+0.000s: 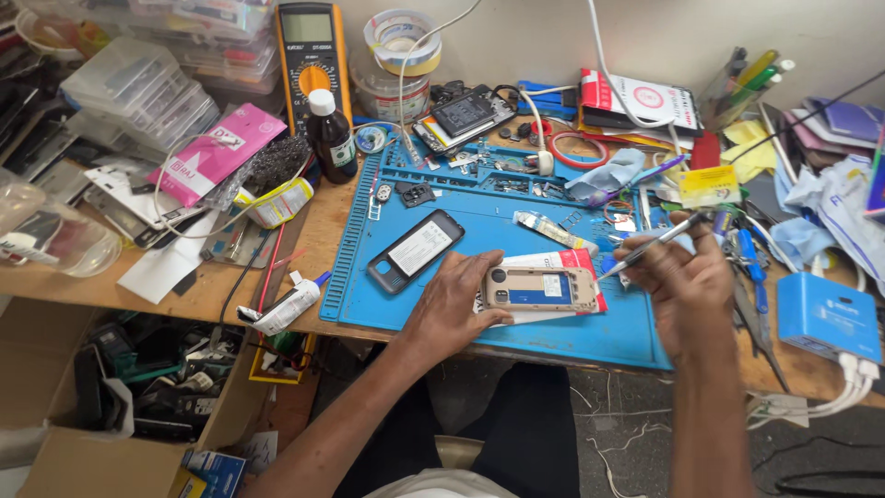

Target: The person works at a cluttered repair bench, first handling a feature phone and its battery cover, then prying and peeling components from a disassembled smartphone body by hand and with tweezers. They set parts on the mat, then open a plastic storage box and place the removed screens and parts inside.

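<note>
A gold phone frame [539, 288] with a blue part inside lies on a red and white packet [572, 261] on the blue work mat [479, 212]. My left hand [454, 304] rests flat on the mat and presses the frame's left end. My right hand [680, 281] holds a thin metal tool [650, 244], whose tip points down at the frame's right end. A dark phone [415, 250] with a white label lies face down to the left of my left hand.
A yellow multimeter [312, 55], a brown bottle [330, 134], tape rolls [402, 41] and an opened phone [464, 115] stand at the back. A blue box [823, 318] with white cables sits right. Plastic boxes [138, 88] and a pink packet [219, 152] crowd the left. An open cardboard box [92, 406] sits below.
</note>
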